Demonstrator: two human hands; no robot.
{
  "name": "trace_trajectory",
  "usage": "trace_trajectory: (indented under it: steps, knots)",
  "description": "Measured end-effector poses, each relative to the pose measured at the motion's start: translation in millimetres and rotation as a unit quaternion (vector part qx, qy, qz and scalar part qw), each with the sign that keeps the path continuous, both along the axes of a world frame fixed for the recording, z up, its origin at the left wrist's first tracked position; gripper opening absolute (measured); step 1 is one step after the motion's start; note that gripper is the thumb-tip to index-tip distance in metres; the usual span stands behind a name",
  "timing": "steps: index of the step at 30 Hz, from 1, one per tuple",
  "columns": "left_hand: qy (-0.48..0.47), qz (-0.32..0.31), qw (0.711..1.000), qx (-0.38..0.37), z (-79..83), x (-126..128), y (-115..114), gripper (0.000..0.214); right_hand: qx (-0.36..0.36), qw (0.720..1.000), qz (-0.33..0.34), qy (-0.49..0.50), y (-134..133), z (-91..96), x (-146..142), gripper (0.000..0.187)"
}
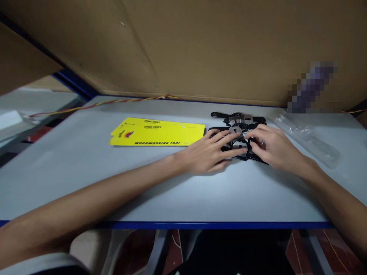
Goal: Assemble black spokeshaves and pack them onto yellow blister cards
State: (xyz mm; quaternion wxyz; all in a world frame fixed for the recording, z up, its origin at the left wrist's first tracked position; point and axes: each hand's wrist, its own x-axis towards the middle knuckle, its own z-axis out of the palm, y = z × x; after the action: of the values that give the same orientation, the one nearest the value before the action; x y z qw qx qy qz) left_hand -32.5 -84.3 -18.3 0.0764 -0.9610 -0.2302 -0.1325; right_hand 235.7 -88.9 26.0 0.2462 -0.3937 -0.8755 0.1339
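A pile of black metal tools with silver blades, spokeshaves (239, 122), lies on the pale table (86, 168) right of centre. My left hand (210, 152) rests on the near left side of the pile, fingers stretched out over the black frames. My right hand (271, 147) is at the pile's right side, its fingers curled onto a black frame. Which piece each finger presses is hard to make out.
A stack of yellow cards (156, 132) printed "woodworking tool" lies left of the pile. Clear plastic blister shells (308, 135) lie at the right. A red and yellow twisted wire (114, 101) runs along the back edge under a cardboard wall (200, 46).
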Motion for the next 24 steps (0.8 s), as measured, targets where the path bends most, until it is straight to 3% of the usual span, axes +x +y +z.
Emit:
trace_trajectory:
  steps: [4,8,15,19,24]
  knots:
    - [-0.067,0.018,0.997,0.034,-4.7,-4.6,2.1,0.036,-0.026,0.998,-0.013,0.047,-3.5,-2.4,-8.0,0.025]
    - [-0.063,0.032,0.997,0.032,-3.5,-4.4,2.6,0.026,-0.033,0.991,-0.045,0.125,-8.1,1.3,-13.4,0.014]
    - [-0.083,0.035,0.993,-0.070,-2.9,-3.2,4.1,0.045,-0.059,0.988,-0.016,0.141,-11.6,-5.9,-18.4,0.004]
    - [-0.093,0.021,0.992,-0.077,-6.7,-5.3,6.0,0.047,-0.055,0.984,-0.001,0.167,-14.8,-17.8,-27.6,0.016]
    - [-0.097,0.025,0.992,-0.082,-7.3,-5.1,6.8,0.048,-0.061,0.981,0.009,0.182,-17.1,-23.3,-31.8,0.008]
